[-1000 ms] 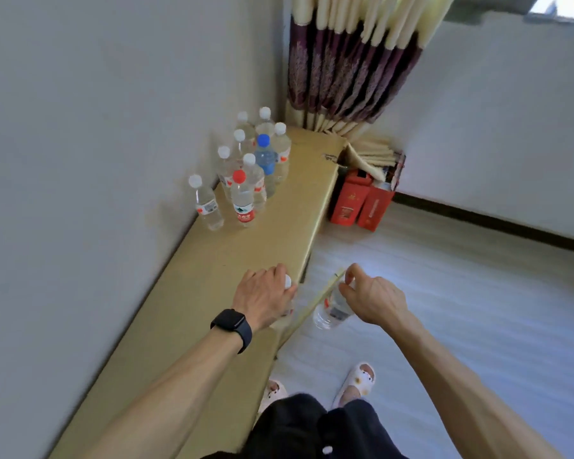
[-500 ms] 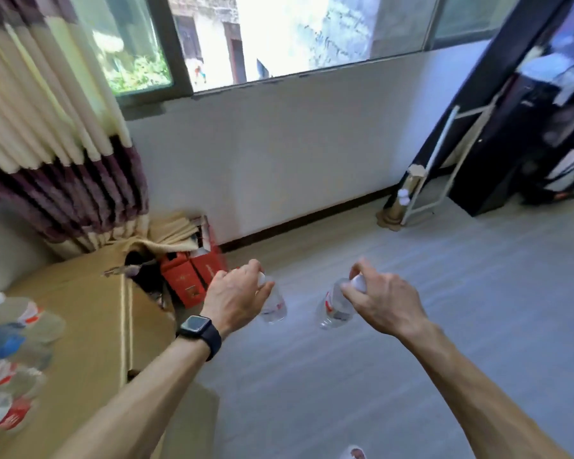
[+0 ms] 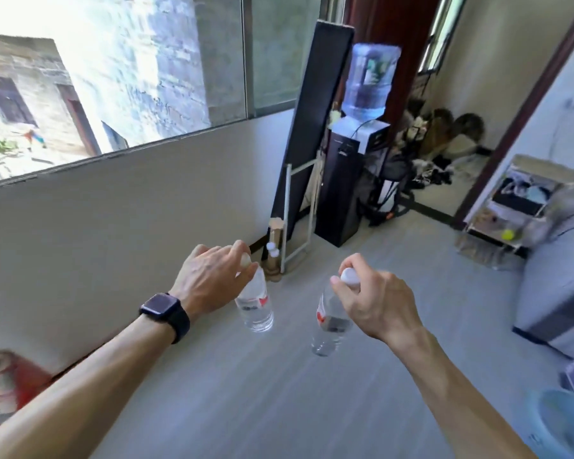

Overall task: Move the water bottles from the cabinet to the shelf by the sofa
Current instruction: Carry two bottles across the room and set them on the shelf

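My left hand [image 3: 211, 279], with a dark watch on the wrist, grips the white cap of a clear water bottle [image 3: 255, 304] that hangs below it over the floor. My right hand [image 3: 376, 301] holds a second clear water bottle [image 3: 328, 326] by its white cap, hanging slightly tilted. Both bottles carry red and white labels. A white shelf unit [image 3: 507, 210] with several cluttered items stands at the right, beside a grey sofa [image 3: 557, 286]. The cabinet is out of view.
A black water dispenser [image 3: 345, 180] with a blue jug stands ahead by a tall dark panel [image 3: 309, 134] leaning on the wall. A window runs along the left wall. Red boxes [image 3: 10, 382] sit low left. A pale blue bin [image 3: 564, 422] is at the lower right.
My view has swung right, away from the cabinet and curtain toward the dispenser, shelf and sofa. Both hands still carry their bottles by the caps.
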`<state>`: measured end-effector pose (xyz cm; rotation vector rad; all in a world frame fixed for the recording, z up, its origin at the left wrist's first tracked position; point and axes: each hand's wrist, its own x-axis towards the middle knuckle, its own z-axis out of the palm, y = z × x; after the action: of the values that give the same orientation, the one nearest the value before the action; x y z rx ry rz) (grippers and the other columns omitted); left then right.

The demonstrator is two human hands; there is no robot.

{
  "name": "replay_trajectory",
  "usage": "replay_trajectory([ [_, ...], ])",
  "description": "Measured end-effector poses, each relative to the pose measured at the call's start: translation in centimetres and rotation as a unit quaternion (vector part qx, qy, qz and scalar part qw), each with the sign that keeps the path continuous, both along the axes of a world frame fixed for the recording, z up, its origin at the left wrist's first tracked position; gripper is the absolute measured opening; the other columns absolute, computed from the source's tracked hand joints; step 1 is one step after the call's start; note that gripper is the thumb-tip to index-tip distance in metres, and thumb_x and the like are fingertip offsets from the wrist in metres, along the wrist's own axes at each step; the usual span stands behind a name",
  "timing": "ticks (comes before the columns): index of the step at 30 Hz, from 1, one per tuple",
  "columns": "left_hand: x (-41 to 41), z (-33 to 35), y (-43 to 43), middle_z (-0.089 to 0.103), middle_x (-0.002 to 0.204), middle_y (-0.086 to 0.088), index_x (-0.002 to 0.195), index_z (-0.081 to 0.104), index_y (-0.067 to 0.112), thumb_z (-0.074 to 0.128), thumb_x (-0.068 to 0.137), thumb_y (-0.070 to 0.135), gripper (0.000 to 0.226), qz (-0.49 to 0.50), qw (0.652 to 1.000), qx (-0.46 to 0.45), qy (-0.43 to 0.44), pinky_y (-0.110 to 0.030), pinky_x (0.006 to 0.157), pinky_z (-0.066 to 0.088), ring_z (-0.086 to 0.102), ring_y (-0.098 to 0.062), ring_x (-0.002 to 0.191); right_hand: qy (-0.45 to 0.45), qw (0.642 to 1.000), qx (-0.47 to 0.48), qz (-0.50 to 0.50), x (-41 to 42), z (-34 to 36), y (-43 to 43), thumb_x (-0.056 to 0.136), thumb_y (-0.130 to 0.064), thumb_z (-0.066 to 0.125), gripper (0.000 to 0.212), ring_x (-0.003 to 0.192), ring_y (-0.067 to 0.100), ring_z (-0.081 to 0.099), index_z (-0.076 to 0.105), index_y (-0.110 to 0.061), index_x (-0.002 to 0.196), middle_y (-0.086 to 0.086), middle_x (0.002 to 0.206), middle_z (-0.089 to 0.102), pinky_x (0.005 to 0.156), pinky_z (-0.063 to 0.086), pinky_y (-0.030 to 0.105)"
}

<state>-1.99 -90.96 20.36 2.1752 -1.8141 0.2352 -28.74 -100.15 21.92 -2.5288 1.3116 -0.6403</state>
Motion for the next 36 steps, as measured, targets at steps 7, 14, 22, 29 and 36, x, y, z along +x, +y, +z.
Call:
replay_trajectory([
  [7, 0.2, 1.6, -16.8, 0.071, 0.098, 0.007, 0.103, 0.045, 0.024, 0.030, 0.098, 0.055, 0.035, -0.125, 0.991, -0.002, -0.056, -0.037, 0.087, 0.041, 0.064, -0.019, 0.091, 0.063, 0.991, 0.014, -0.113, -0.9, 2.9, -12.1, 0.091, -0.057, 0.045, 0.031, 0.078, 0.029, 0.055, 0.048, -0.026, 0.093, 0.000, 0.076, 0.062, 0.065, 0.039, 0.035],
  [14, -0.7, 4.5, -32.8, 0.073, 0.089, 0.002, 0.101, 0.048, 0.023, 0.032, 0.098, 0.056, 0.037, -0.240, 0.968, 0.001, -0.076, -0.039, 0.086, 0.040, 0.066, -0.021, 0.087, 0.045, 0.968, -0.011, -0.245, -2.7, 5.9, -21.7, 0.085, -0.062, 0.049, 0.036, 0.083, 0.031, 0.059, 0.049, -0.026, 0.090, 0.005, 0.089, 0.068, 0.066, 0.038, 0.035],
  [22, -6.3, 6.1, -50.0, 0.073, 0.093, -0.001, 0.103, 0.048, 0.024, 0.033, 0.097, 0.058, 0.038, -0.312, 0.945, 0.013, -0.101, -0.036, 0.080, 0.036, 0.065, -0.022, 0.089, -0.006, 0.929, -0.064, -0.366, -9.0, 7.0, -34.3, 0.082, -0.063, 0.054, 0.037, 0.074, 0.025, 0.048, 0.052, -0.027, 0.086, 0.001, 0.086, 0.067, 0.064, 0.035, 0.031],
  [29, -13.6, 7.2, -64.6, 0.069, 0.093, -0.005, 0.104, 0.042, 0.025, 0.035, 0.096, 0.061, 0.038, -0.322, 0.940, 0.029, -0.105, -0.035, 0.063, 0.043, 0.062, -0.028, 0.081, -0.024, 0.925, -0.034, -0.378, -16.9, 6.7, -47.5, 0.079, -0.060, 0.061, 0.032, 0.076, 0.024, 0.051, 0.054, -0.029, 0.086, -0.002, 0.085, 0.066, 0.064, 0.037, 0.031],
  [36, -21.4, 8.6, -78.4, 0.068, 0.091, -0.001, 0.106, 0.045, 0.024, 0.035, 0.096, 0.059, 0.038, -0.331, 0.937, 0.004, -0.110, -0.035, 0.065, 0.041, 0.062, -0.026, 0.082, -0.039, 0.920, -0.021, -0.390, -23.9, 6.7, -60.5, 0.081, -0.060, 0.059, 0.031, 0.083, 0.028, 0.059, 0.053, -0.030, 0.087, -0.001, 0.087, 0.068, 0.063, 0.040, 0.032],
])
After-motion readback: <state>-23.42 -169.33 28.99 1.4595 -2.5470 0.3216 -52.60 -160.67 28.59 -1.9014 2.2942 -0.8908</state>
